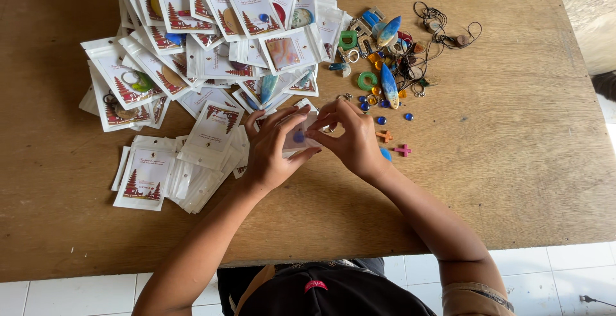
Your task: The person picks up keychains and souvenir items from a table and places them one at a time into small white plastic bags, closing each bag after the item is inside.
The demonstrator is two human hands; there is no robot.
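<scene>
Both hands are meeting over the wooden table [513,162], just below the big heap of filled packets [212,40]. The left hand [273,152] is cupping and pinching a small clear packet [300,135] with a blue bead [299,137] showing inside it, thumb below and fingers curled over the top edge. The right hand [353,137] is pinching the packet's right end between fingertips, seemingly pressing or working its opening; the exact contact is hidden.

The packet is looking very light, thin and floppy, with slick plastic that is likely sliding easily between fingers, so gripping it by the edges or the sealed strip is the safer choice. The bead is looking hard, smooth and prone to rolling out.

Right of the heap, loose pendants and cords [391,53] are lying scattered; left of the hands, empty packets [154,175] are stacking loosely.
</scene>
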